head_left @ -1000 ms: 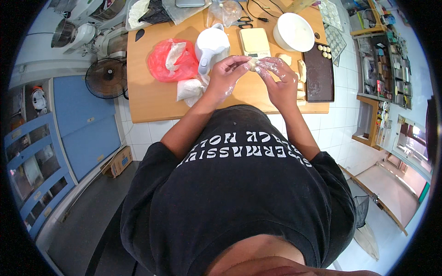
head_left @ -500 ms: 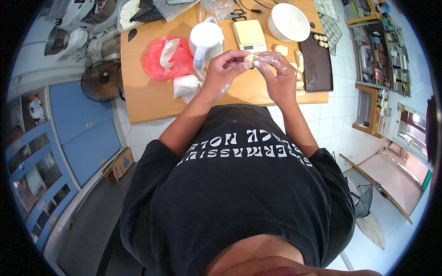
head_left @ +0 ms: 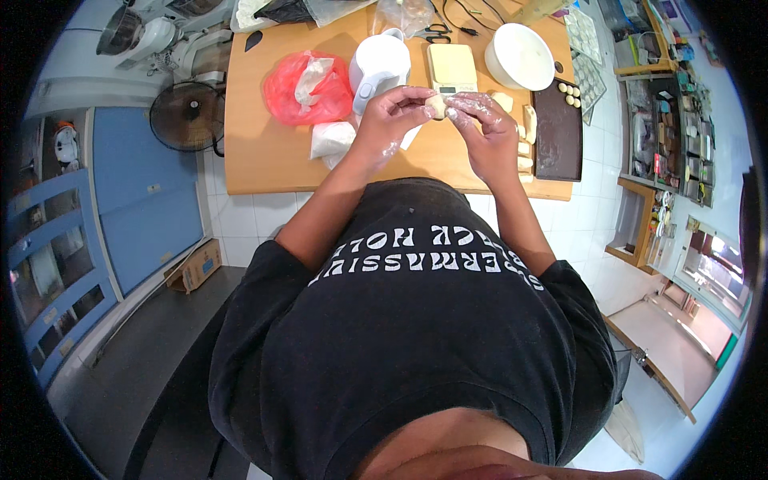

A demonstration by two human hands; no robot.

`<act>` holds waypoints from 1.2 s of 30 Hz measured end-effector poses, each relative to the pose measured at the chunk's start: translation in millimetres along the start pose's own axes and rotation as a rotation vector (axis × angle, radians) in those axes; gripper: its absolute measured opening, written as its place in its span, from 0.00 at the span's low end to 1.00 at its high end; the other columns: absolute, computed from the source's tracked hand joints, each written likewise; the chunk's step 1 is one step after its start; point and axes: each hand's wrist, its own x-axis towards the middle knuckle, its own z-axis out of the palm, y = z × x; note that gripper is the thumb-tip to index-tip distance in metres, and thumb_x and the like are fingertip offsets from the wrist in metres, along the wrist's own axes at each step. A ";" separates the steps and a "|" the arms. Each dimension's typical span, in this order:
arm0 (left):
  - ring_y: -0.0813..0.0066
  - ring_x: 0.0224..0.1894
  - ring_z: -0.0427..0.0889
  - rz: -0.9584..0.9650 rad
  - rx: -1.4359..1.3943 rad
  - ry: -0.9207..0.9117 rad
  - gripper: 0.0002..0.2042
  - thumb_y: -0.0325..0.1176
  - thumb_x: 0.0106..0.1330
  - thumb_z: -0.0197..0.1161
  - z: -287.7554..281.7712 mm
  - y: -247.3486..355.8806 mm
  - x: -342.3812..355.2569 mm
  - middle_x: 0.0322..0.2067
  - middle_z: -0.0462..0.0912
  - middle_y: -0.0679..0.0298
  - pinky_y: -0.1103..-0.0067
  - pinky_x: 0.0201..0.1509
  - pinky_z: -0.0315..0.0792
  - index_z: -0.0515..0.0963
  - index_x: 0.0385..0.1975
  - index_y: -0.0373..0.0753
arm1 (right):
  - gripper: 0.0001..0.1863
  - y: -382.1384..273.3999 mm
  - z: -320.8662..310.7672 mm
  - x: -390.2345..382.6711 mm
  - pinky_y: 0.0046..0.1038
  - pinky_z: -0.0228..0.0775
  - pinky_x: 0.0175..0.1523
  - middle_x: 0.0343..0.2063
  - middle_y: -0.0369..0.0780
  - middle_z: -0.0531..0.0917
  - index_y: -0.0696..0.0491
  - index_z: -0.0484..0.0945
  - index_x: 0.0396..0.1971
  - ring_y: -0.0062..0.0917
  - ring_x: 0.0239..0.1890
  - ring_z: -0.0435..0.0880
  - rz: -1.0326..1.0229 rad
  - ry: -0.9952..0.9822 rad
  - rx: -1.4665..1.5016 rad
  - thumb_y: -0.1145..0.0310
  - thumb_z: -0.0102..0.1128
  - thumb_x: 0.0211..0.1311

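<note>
Between the fingertips of both hands I hold a small pale piece of dough (head_left: 437, 106) above the table. My left hand (head_left: 394, 117) pinches it from the left. From the right, my right hand (head_left: 483, 125) grips it with floury fingers. Just beyond my hands is a yellowish kitchen scale (head_left: 452, 67). Past my right hand lie a lump of dough (head_left: 502, 101) and several cut dough pieces (head_left: 524, 149), with a longer strip of dough (head_left: 530, 123) beside them. A dark baking tray (head_left: 558, 136) to the right carries several small dough balls (head_left: 570, 93) at its far corner.
On the wooden table (head_left: 264, 172) stand a white jug (head_left: 379, 67) and a white bowl (head_left: 524, 58). A red plastic bag (head_left: 290, 94) and a clear bag of white powder (head_left: 331, 141) lie left. Scissors (head_left: 436, 34) lie at the back; a fan (head_left: 186, 117) stands beyond the left edge.
The view has shifted, so the table sits a little farther right and higher. Both hands keep their grip on the dough piece, which now shows more as a rounded lump.
</note>
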 end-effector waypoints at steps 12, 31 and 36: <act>0.75 0.49 0.82 -0.020 0.005 -0.006 0.14 0.23 0.65 0.68 4.5 -8.2 4.2 0.44 0.84 0.60 0.79 0.57 0.76 0.78 0.49 0.30 | 0.09 -2.1 -7.9 -4.2 0.30 0.76 0.54 0.42 0.44 0.88 0.57 0.88 0.41 0.31 0.48 0.86 0.004 -0.008 -0.039 0.72 0.69 0.62; 0.71 0.48 0.83 -0.031 0.095 -0.007 0.14 0.20 0.66 0.66 5.8 -3.4 3.2 0.44 0.83 0.57 0.74 0.57 0.78 0.78 0.51 0.28 | 0.10 6.0 -3.9 -6.7 0.25 0.76 0.57 0.44 0.42 0.86 0.63 0.84 0.45 0.23 0.48 0.84 0.332 0.041 0.483 0.82 0.65 0.64; 0.71 0.48 0.83 -0.044 0.114 0.012 0.15 0.19 0.66 0.66 6.1 -4.3 4.5 0.45 0.83 0.58 0.74 0.57 0.78 0.78 0.51 0.29 | 0.12 13.5 -2.4 -7.3 0.26 0.76 0.57 0.45 0.42 0.86 0.63 0.82 0.47 0.23 0.49 0.84 0.270 0.054 0.499 0.83 0.65 0.64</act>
